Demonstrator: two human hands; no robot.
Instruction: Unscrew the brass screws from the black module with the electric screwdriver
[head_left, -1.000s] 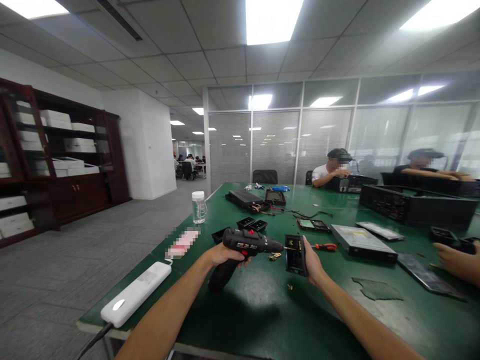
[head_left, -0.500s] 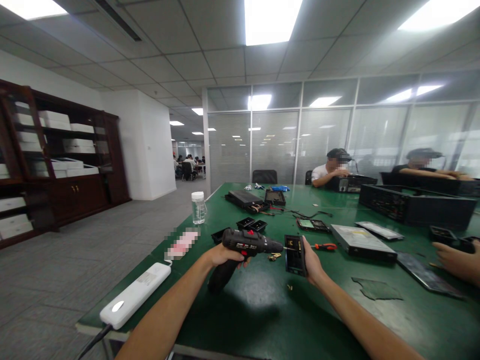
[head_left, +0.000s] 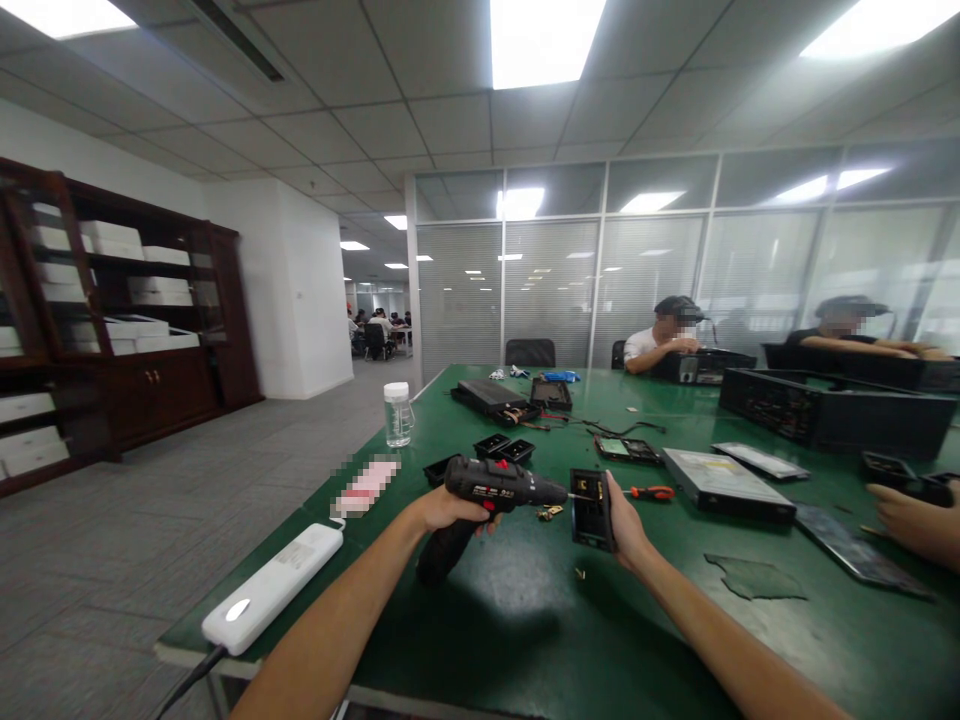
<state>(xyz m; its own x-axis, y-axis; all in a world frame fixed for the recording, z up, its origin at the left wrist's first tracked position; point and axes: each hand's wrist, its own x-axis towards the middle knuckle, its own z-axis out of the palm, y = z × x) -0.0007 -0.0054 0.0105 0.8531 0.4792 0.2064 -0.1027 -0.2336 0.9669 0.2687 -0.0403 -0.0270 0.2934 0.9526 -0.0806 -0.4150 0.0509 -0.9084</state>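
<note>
My left hand [head_left: 452, 512] is wrapped round the grip of a black cordless drill [head_left: 499, 483] with red buttons. The drill points right, and its thin bit reaches into a black plastic housing [head_left: 592, 510]. That housing is held upright by my right hand [head_left: 626, 522], with fingers closed on its right side. Brass-coloured pieces show inside it. On the table below lie several small brass parts [head_left: 551, 512], and one small piece [head_left: 580, 574] lies nearer to me. Behind the drill stand black plastic housings [head_left: 514, 450] of a similar look.
An orange-handled screwdriver [head_left: 652, 493] and a silver drive [head_left: 726, 486] lie to the right. A clear bottle [head_left: 397, 415] and a white power strip [head_left: 274, 588] stand along the left edge. At far right is another person's hand [head_left: 911, 515]. Black computer cases [head_left: 832, 410] stand farther back.
</note>
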